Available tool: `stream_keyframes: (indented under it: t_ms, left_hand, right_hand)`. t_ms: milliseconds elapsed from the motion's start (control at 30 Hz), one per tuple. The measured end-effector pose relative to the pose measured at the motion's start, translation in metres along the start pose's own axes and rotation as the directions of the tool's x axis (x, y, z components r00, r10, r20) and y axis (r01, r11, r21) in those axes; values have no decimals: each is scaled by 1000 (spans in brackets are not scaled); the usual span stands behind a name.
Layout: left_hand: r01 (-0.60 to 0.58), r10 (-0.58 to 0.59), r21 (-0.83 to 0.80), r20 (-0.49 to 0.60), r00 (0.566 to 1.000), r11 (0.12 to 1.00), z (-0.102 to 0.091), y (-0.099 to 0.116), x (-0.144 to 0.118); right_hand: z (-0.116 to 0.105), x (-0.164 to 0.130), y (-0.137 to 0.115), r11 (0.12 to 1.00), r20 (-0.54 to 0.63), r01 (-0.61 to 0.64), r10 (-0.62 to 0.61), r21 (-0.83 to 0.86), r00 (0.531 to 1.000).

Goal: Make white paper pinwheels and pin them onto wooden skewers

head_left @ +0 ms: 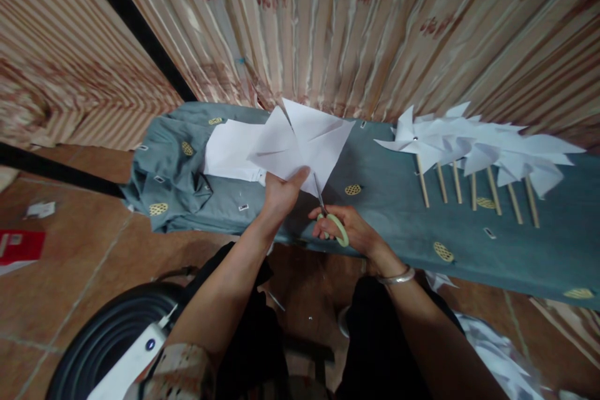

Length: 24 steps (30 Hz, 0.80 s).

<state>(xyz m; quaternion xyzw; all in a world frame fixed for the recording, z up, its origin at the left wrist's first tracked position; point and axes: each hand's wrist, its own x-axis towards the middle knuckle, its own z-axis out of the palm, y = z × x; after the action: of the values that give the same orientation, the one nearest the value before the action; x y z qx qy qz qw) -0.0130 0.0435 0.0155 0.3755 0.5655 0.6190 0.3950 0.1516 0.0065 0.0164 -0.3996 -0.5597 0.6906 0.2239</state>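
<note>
My left hand point(282, 192) grips the near edge of a white paper square point(307, 147), thumb on top. Slits run inward from the square's corners. In my right hand point(349, 226) is a pair of scissors point(337, 230) with light green handles. Their blades lie at the paper's near corner, just right of my left thumb. Under the square's left side rests a stack of white paper point(232, 147). Over to the right, several white paper pinwheels point(473, 144) on wooden sticks lie overlapping in a row.
A grey-green cloth with yellow pineapple prints point(360, 219) covers the long narrow table. Patterned curtains point(337, 31) hang behind it. On the tiled floor are a black round stool point(112, 325), a red packet point(21, 247) and white paper pieces point(501, 350) at lower right.
</note>
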Motion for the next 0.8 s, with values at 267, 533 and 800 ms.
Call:
stream_keyframes:
  t_ms: [267, 533, 800]
  left_hand:
    - [0, 0, 35, 10, 1000, 999, -1, 5, 0]
    - [-40, 39, 38, 5, 999, 999, -2, 10, -1]
    - [-36, 35, 42, 9, 999, 998, -2, 11, -2]
  right_hand:
    - [1, 3, 4, 999, -13, -6, 6, 40, 1000]
    - [3, 3, 4, 996, -28, -18, 20, 90, 999]
    - [4, 4, 7, 992, -60, -23, 31, 127, 998]
